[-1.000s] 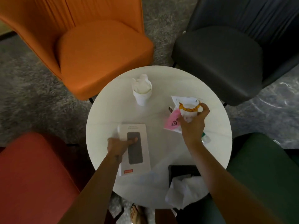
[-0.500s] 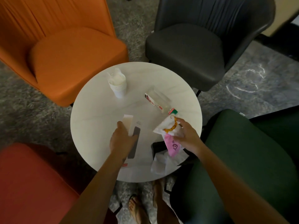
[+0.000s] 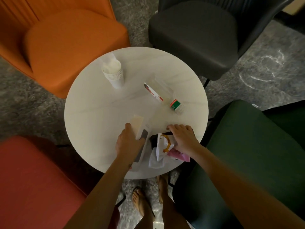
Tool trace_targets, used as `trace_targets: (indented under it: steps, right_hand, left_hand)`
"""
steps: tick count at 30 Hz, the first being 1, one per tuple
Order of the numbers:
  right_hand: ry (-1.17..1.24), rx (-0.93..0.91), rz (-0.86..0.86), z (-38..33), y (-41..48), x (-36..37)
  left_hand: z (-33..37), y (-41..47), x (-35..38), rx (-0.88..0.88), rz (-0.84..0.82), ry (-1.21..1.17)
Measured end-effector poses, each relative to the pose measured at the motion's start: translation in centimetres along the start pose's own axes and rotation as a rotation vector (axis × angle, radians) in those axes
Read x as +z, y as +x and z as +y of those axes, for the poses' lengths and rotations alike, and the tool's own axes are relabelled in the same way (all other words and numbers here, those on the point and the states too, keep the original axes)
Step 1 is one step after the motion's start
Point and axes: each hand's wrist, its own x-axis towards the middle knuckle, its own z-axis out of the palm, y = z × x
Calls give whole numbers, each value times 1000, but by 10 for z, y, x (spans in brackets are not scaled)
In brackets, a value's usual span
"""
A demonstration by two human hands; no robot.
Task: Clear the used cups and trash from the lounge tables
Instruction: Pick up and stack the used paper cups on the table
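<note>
Pinched in the right hand are crumpled wrappers, at the near edge of the round table; the left hand clasps a white box. Cup stack, plastic bottle and small carton are not yet cleared.

This is a lounge: a round white table beneath the left hand and right hand, ringed by padded chairs, orange chair and charcoal chair beyond them, red chair and green chair alongside.
</note>
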Motion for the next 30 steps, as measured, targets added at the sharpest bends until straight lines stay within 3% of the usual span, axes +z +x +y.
trace_targets:
  steps: [4,9,13,15,18,21,26,30]
  right_hand:
    - [-134,47,-49,-10,13,4]
    - [-48,219,-41,-8,21,6]
    - [224,424,-151,2,22,-6]
    - [435,520,-118,4,22,-17]
    - [919,660,-18,-6,19,-30]
    - [1329,739,-85,-32,16,-30]
    - [1339,770,-120,-67,21,-14]
    - [1312,774,-105,-79,26,-10]
  left_hand:
    - [-4,1,0,-7,19,1]
    - [-8,3,-2,-12,27,-16]
    - [-10,4,-5,-38,65,-35]
    - [-12,5,-7,-61,96,-56]
    - [-14,6,-6,-87,91,-159]
    - [-12,5,-3,-154,60,-298]
    - [-10,4,-2,-284,7,-558]
    - [-10,6,-1,-271,-5,-509]
